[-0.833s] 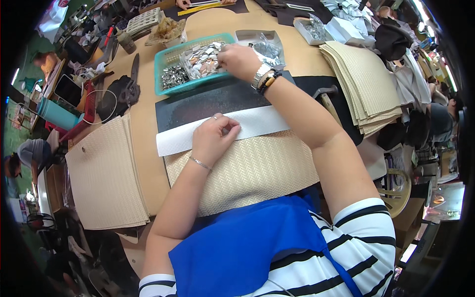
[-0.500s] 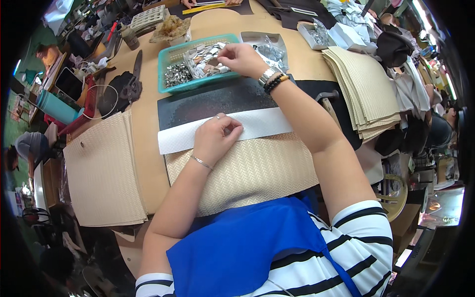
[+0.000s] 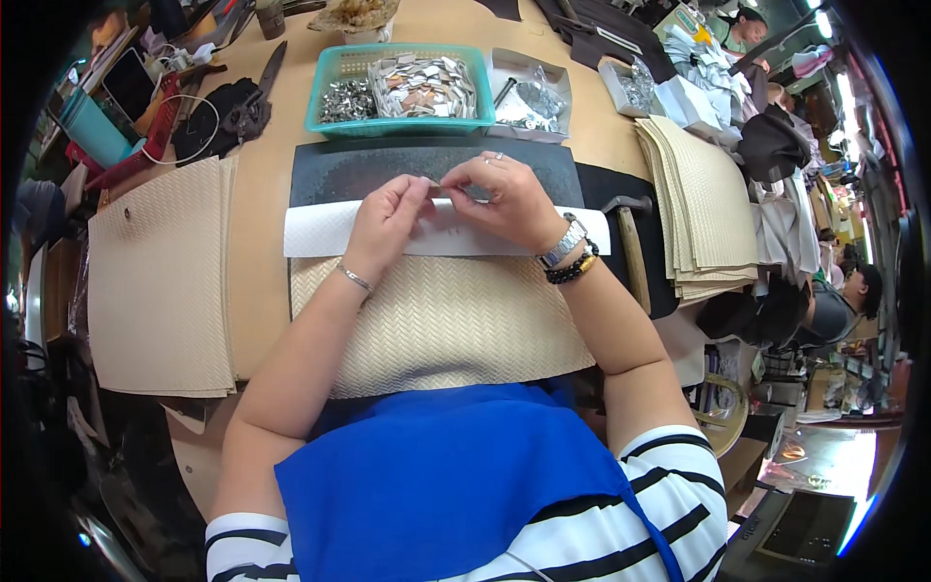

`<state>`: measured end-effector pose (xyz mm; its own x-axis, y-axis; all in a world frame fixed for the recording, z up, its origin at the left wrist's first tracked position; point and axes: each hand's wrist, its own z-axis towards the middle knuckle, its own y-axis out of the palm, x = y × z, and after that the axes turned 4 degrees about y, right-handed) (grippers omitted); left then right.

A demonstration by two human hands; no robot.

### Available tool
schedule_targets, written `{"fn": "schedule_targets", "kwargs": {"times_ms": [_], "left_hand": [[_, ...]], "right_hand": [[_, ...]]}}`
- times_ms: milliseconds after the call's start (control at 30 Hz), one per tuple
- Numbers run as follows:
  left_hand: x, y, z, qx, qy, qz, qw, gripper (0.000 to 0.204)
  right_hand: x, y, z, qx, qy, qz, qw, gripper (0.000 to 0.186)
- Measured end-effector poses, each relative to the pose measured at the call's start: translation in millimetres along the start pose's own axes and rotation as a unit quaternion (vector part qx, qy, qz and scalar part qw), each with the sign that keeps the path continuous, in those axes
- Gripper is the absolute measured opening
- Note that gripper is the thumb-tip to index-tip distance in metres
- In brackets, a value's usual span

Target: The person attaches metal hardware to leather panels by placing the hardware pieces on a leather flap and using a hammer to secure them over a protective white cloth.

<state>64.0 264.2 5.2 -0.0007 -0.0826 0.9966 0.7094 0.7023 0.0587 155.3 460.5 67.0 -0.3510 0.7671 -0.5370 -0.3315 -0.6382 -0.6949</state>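
Observation:
My left hand point(image 3: 388, 221) and my right hand point(image 3: 509, 202) meet fingertip to fingertip above a white textured strip point(image 3: 312, 233). Pinched between them is a small brownish flat piece point(image 3: 438, 191), mostly covered by the fingers. The strip lies across the far edge of a cream sheet with a woven pattern point(image 3: 446, 325), partly on a dark slab point(image 3: 339, 173). Beyond the slab stands a teal plastic basket point(image 3: 407, 127), holding small flat white and tan pieces point(image 3: 424, 85) and shiny metal bits point(image 3: 346, 101).
A white box point(image 3: 531, 134) with bagged hardware touches the basket's right side. A hammer point(image 3: 632, 252) lies on black material at right. Stacks of cream sheets stand at left point(image 3: 160, 291) and right point(image 3: 703, 209). A knife point(image 3: 272, 70) lies at far left.
My right hand has come back from the basket to my left hand, bringing a small piece. My left hand has lifted off the strip, its fingers now pinching. The view has shifted.

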Motion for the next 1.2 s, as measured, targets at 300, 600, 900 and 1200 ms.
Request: {"fn": "schedule_targets", "kwargs": {"times_ms": [300,600,900,1200], "left_hand": [[-0.2,1.8,1.0,0.005,-0.005,-0.014,1.0,0.027],[-3.9,3.8,2.0,-0.005,0.038,0.107,0.993,0.024],[-7.4,4.8,-6.0,-0.037,0.064,0.104,0.992,0.021],[-1.3,4.8,-6.5,-0.065,0.025,0.133,0.989,0.026]], "right_hand": [[7.7,2.3,4.3,0.03,0.144,0.146,0.978,0.013],[30.9,-4.6,45.9,0.01,0.268,0.208,0.941,0.037],[-13.8,7.3,-36.7,0.001,0.345,0.288,0.893,0.023],[-6.3,16.3,-53.2,-0.023,0.337,0.276,0.9,0.019]]}}
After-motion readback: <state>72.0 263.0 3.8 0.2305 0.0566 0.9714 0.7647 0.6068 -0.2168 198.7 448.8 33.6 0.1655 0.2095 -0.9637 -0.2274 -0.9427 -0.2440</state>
